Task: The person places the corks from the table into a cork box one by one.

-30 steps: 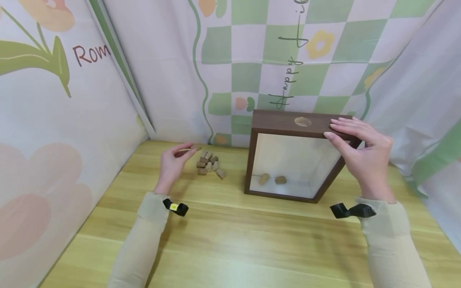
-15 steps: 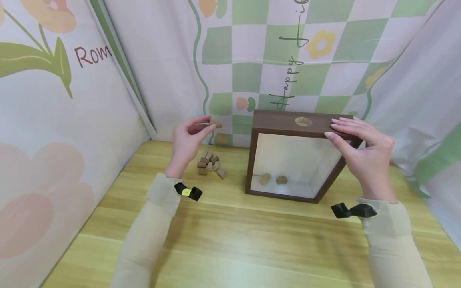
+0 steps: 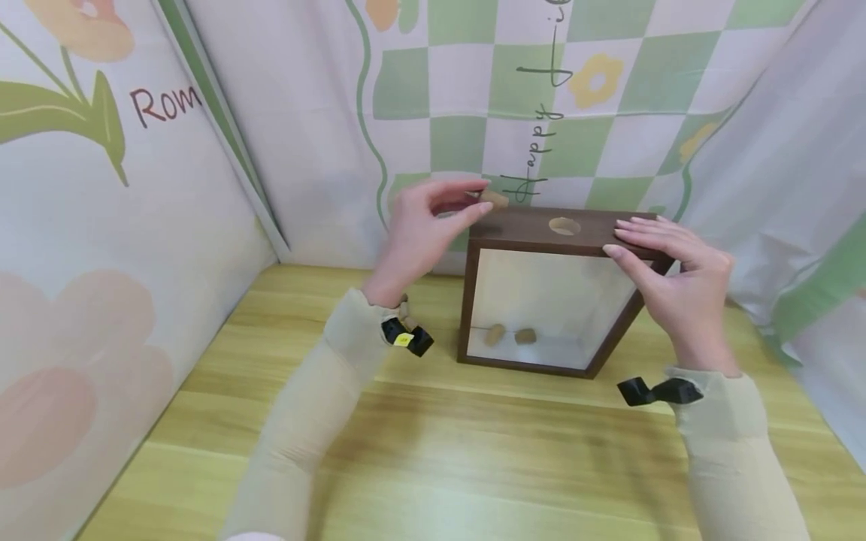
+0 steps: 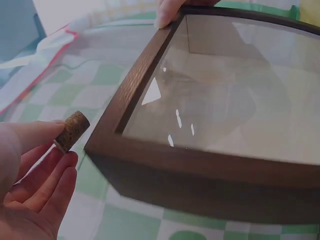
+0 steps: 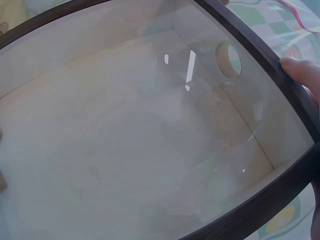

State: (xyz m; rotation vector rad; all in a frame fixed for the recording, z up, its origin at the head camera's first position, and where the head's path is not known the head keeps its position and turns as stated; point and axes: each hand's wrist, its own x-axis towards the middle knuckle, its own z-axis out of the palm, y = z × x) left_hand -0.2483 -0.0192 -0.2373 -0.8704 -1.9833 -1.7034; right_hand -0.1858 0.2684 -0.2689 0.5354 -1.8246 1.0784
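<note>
My left hand point(image 3: 422, 229) pinches a cork point(image 3: 495, 199) between thumb and fingers, just above the left end of a dark brown display box point(image 3: 510, 228). The left wrist view shows this cork point(image 4: 74, 131) tilted, beside the box's corner and apart from it. The box stands upright with a clear front pane point(image 3: 551, 297); a round hole point(image 3: 564, 226) is cut in its top. Two corks point(image 3: 525, 336) lie inside on its floor. Over the top right corner rests my right hand point(image 3: 686, 282), fingers lying along the top and thumb at the front edge.
A few loose corks point(image 3: 406, 309) show behind my left wrist, which hides most of the pile. The wooden table point(image 3: 440, 458) extends in front of the box. A checked cloth point(image 3: 460, 143) hangs close behind it, and a printed curtain point(image 3: 135, 225) borders the left side.
My left hand has lifted a cork from beside the pile and carried it up and right to the box's top left end. The right hand and the box have stayed put.
</note>
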